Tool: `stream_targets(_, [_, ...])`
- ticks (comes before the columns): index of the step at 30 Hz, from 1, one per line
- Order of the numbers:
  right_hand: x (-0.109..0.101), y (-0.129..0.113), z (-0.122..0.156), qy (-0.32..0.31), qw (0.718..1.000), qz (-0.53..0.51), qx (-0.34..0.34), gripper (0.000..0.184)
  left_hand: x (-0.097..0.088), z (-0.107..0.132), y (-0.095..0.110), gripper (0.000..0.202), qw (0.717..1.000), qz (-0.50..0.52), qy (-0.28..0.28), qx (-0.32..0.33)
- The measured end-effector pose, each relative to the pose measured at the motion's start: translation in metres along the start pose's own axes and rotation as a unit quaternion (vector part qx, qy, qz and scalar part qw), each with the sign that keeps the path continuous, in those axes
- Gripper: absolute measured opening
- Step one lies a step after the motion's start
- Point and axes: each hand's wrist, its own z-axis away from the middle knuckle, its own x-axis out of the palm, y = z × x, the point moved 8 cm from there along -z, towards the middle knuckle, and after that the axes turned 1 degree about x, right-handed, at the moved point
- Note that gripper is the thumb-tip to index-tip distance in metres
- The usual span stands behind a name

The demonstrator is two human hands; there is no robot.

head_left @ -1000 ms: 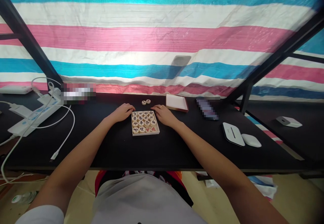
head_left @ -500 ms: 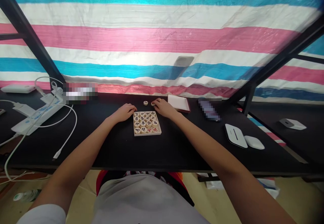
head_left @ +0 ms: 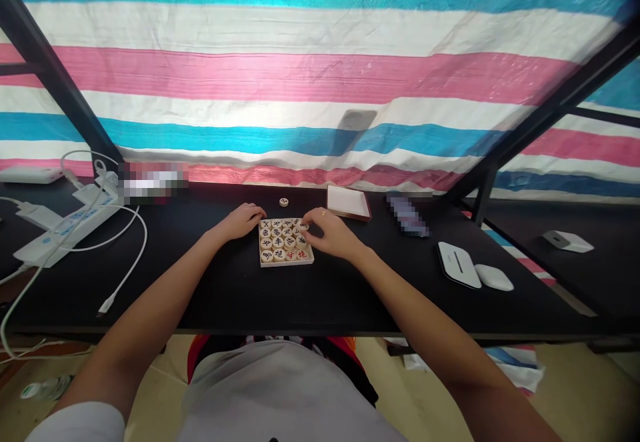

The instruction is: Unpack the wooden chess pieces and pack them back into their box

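A shallow white box point(head_left: 286, 264) packed with Chinese chess pieces point(head_left: 278, 243) lies on the black table. Most characters on them are black, with red ones in the front row. My left hand point(head_left: 243, 221) holds the box's back left corner with bent fingers; its thumb is hidden. Over the box's right side, my right hand point(head_left: 331, 234) pinches a round Chinese chess piece point(head_left: 304, 226) between thumb and fingers, above the pieces there. Another loose piece point(head_left: 284, 202) lies on the table behind the box.
An open box lid point(head_left: 348, 202) lies behind my right hand. Farther right are a blurred phone point(head_left: 407, 215), a white flat device point(head_left: 459, 265) and a white rounded case point(head_left: 494, 277). A power strip point(head_left: 65, 232) with white cables fills the left side. A striped tarp point(head_left: 320, 75) hangs behind.
My right hand has brought the piece from the table behind the box toward me, over its right side. My left hand remains at the box's corner. The view has shifted slightly.
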Motion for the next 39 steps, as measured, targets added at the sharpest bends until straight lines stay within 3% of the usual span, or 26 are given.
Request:
stream_targets(5, [0.018, -0.047, 0.007, -0.049, 0.985, 0.02, -0.164, 0.006, -0.001, 0.0, 0.001, 0.036, 1.0, -0.001, 0.002, 0.002])
stream_targets(8, [0.033, -0.056, 0.011, -0.083, 0.973, 0.047, -0.212, 0.007, -0.002, 0.0, 0.002, 0.036, 1.0, -0.004, 0.004, 0.001])
stream_targets(15, [0.035, -0.045, 0.009, -0.087, 0.975, 0.055, -0.199, 0.007, -0.001, 0.0, 0.001, 0.035, 1.0, 0.004, 0.006, 0.01])
stream_targets(31, [0.037, -0.049, 0.01, -0.081, 0.966, 0.087, -0.228, 0.01, -0.004, 0.002, 0.008, 0.034, 1.0, -0.02, 0.021, 0.012])
stream_targets(35, [0.04, -0.042, 0.009, -0.066, 0.974, 0.093, -0.194, 0.014, -0.008, 0.003, 0.013, 0.034, 0.994, -0.065, 0.077, -0.04])
stream_targets(39, [0.027, -0.019, -0.003, -0.03, 0.991, 0.058, -0.12, 0.017, -0.009, 0.006, 0.007, 0.034, 0.991, -0.009, 0.084, -0.107])
